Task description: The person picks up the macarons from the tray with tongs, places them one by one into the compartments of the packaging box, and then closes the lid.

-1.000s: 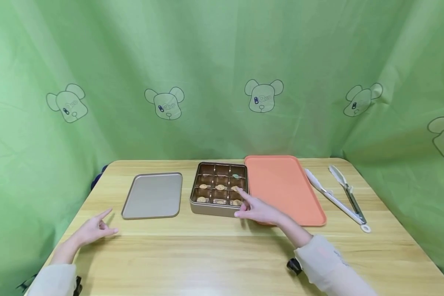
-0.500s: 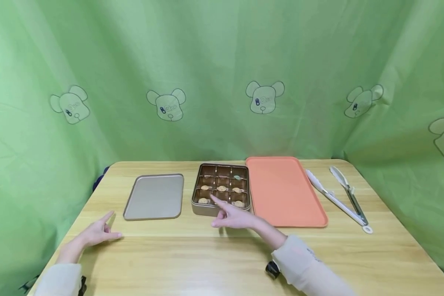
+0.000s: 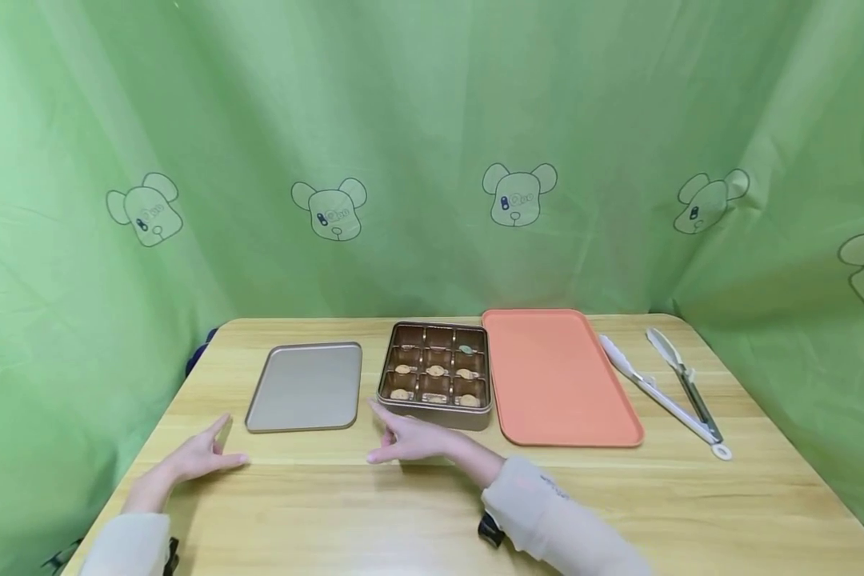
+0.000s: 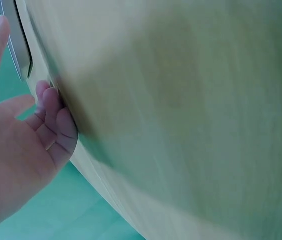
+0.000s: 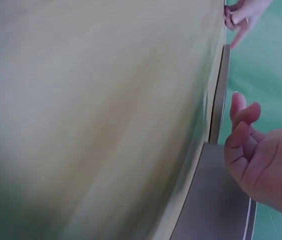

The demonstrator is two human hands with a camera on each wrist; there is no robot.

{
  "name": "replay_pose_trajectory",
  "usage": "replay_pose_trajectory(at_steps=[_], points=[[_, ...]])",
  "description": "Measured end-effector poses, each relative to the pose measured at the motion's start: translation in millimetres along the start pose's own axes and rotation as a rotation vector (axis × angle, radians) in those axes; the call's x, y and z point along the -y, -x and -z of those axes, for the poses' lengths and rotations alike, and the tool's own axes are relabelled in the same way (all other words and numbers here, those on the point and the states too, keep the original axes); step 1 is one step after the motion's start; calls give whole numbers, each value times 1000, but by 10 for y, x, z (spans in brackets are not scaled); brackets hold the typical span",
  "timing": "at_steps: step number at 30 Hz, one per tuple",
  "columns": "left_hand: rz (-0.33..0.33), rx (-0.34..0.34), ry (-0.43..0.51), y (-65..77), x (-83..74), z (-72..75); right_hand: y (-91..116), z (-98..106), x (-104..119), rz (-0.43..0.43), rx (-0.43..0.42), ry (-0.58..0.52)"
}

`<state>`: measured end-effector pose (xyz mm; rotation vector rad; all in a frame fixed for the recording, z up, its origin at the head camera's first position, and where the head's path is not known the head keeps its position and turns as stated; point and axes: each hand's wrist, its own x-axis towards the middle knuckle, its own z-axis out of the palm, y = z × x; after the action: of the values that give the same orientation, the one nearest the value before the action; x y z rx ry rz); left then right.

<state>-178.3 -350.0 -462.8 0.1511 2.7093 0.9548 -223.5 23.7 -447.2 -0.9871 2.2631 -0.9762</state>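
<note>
A square metal tin (image 3: 446,415) stands mid-table, its brown divided insert holding several round biscuits (image 3: 435,371) and one green piece (image 3: 466,350). My right hand (image 3: 414,438) is at the tin's near left corner, index finger and thumb extended, other fingers loosely curled, holding nothing. Whether its fingertip touches the tin I cannot tell; the tin's side wall (image 5: 211,195) shows beside that hand in the right wrist view. Left of the tin lies a flat grey-brown lid (image 3: 306,388). Close to the lid's near left corner, my left hand (image 3: 196,458) holds nothing, index finger and thumb spread.
An orange tray (image 3: 558,376) lies against the tin's right side. Farther right is a pair of metal tongs (image 3: 680,400) with white tips, spread apart. The wooden table (image 3: 317,512) meets a green curtain (image 3: 418,264) at the back and sides.
My right hand has moved left from above the tin's right-hand compartments to its near left corner, uncovering the biscuits. My left hand has hardly moved; the whole view has shifted slightly.
</note>
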Motion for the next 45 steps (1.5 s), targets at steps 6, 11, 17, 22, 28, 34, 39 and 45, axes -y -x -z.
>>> replay_pose_trajectory(at_steps=[6,11,17,22,28,34,39,45], points=[[11,-3,10,-30,-7,-40,-196,-82,-13,-73,32,72],[3,1,-6,-56,-20,-50,-342,-118,15,-131,31,149],[3,4,-6,-106,-53,-53,-495,-148,47,-235,12,6],[-34,-2,4,-169,-63,-73,-604,-206,81,-328,-71,-111],[-17,11,6,-180,-77,-35,-703,-309,99,-371,-181,-63],[10,15,-31,-214,-91,-6,-733,-346,106,-355,-233,-135],[-22,20,25,-276,-122,-48,-721,-380,129,-375,-268,-373],[-59,23,92,-318,-135,-66,-706,-410,149,-396,-297,-576]])
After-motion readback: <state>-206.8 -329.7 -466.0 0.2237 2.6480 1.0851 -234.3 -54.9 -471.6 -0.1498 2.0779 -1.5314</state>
